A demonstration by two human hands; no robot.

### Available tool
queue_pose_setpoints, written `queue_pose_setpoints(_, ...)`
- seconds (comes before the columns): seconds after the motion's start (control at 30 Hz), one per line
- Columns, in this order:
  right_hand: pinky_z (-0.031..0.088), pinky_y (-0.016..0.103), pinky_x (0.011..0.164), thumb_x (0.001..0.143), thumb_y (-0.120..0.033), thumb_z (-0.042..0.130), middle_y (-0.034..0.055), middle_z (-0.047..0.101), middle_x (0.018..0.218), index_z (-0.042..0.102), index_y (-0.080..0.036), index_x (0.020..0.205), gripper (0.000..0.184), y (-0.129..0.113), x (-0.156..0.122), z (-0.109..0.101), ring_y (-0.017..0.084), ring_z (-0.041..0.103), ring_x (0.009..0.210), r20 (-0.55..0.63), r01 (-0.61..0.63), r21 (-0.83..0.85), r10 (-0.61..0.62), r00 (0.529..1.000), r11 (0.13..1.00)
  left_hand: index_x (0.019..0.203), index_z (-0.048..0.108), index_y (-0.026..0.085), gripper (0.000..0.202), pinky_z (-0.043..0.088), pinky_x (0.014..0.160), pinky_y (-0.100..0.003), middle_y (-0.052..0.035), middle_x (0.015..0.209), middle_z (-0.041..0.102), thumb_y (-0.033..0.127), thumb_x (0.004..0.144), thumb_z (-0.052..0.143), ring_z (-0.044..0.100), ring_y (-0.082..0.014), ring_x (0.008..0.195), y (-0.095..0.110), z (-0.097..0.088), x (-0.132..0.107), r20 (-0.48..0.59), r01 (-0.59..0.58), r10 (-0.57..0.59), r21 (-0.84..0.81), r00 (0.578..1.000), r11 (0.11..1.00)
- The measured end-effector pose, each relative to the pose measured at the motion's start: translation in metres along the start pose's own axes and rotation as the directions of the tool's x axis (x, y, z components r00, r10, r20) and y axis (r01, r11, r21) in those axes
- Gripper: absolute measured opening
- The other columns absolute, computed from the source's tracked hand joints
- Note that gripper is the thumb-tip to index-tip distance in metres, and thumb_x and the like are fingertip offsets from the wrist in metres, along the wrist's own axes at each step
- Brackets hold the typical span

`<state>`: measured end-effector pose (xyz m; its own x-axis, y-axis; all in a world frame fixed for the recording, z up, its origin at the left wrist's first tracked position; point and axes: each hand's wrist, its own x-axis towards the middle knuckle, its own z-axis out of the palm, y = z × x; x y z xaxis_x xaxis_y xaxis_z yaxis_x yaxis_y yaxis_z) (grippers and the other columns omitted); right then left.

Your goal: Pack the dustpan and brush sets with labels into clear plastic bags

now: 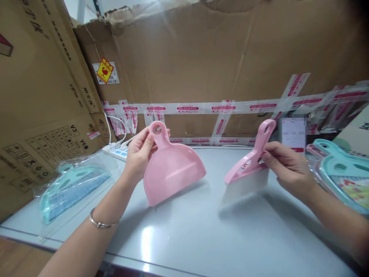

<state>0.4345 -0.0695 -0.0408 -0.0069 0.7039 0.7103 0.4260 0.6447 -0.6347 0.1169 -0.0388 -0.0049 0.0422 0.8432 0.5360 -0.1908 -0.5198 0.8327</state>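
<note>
My left hand [142, 151] is closed around the handle of a pink dustpan [175, 167], with the thumb on its front. The pan is held up at a tilt, its wide curved body hanging down over the table. In my right hand [288, 167] is a small pink hand brush [250, 159], gripped near the base of its handle. Pale bristles [245, 188] point downward from the brush and look blurred. A gap separates the dustpan from the brush.
On the left of the white table [184, 238] lies a turquoise brush and dustpan set [73, 188] in clear plastic. More turquoise sets [340, 165] lie at the right. A phone [293, 132] stands behind my right hand. A power strip [115, 152] and large cardboard boxes [201, 57] line the back.
</note>
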Motion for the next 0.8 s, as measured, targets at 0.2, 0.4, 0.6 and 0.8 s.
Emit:
queue_pose_setpoints(0.2, 0.037, 0.021, 0.044, 0.077, -0.055, 0.062, -0.0006, 0.05, 0.058, 0.057, -0.021, 0.071, 0.035, -0.012, -0.011, 0.012, 0.011, 0.047, 0.049, 0.047, -0.123, 0.176, 0.117, 0.992, 0.977, 0.114, 0.06, 0.019, 0.039, 0.053, 0.074, -0.027, -0.0085, 0.11, 0.067, 0.041, 0.082, 0.06, 0.066, -0.0188, 0.09, -0.017, 0.026, -0.001, 0.089, 0.119, -0.125, 0.066, 0.988, 0.991)
queue_pose_setpoints(0.4, 0.04, 0.022, 0.049, 0.085, -0.047, 0.053, -0.0005, 0.054, 0.062, 0.058, -0.021, 0.079, 0.028, -0.021, -0.025, 0.038, 0.012, 0.05, 0.054, 0.156, -0.147, 0.125, 0.127, 0.98, 0.981, 0.112, 0.061, 0.017, 0.034, 0.052, 0.077, -0.027, -0.0063, 0.103, 0.069, 0.037, 0.085, 0.056, 0.064, -0.0153, 0.084, -0.029, 0.056, 0.015, 0.204, 0.164, -0.188, 0.129, 0.961, 0.978)
queue_pose_setpoints(0.6, 0.044, 0.024, 0.064, 0.089, -0.035, 0.049, 0.0013, 0.062, 0.076, 0.058, -0.02, 0.088, 0.018, -0.023, -0.026, 0.055, 0.014, 0.058, 0.07, 0.048, -0.155, -0.004, 0.155, 0.987, 0.988, 0.13, 0.049, 0.023, 0.043, 0.047, 0.091, -0.032, -0.0078, 0.125, 0.059, 0.037, 0.089, 0.049, 0.061, -0.0195, 0.103, -0.022, 0.066, 0.008, 0.32, 0.122, -0.187, 0.213, 0.929, 0.969)
queue_pose_setpoints(0.8, 0.044, 0.026, 0.066, 0.09, -0.032, 0.048, 0.0022, 0.063, 0.08, 0.057, -0.02, 0.09, 0.015, -0.034, -0.023, 0.072, 0.016, 0.058, 0.073, 0.014, -0.053, -0.095, 0.055, 0.998, 0.994, 0.147, 0.009, 0.036, 0.085, 0.038, 0.104, -0.044, -0.007, 0.138, 0.049, 0.037, 0.081, 0.063, 0.05, -0.0252, 0.123, -0.015, 0.047, -0.015, 0.547, 0.274, -0.347, 0.213, 0.762, 0.938)
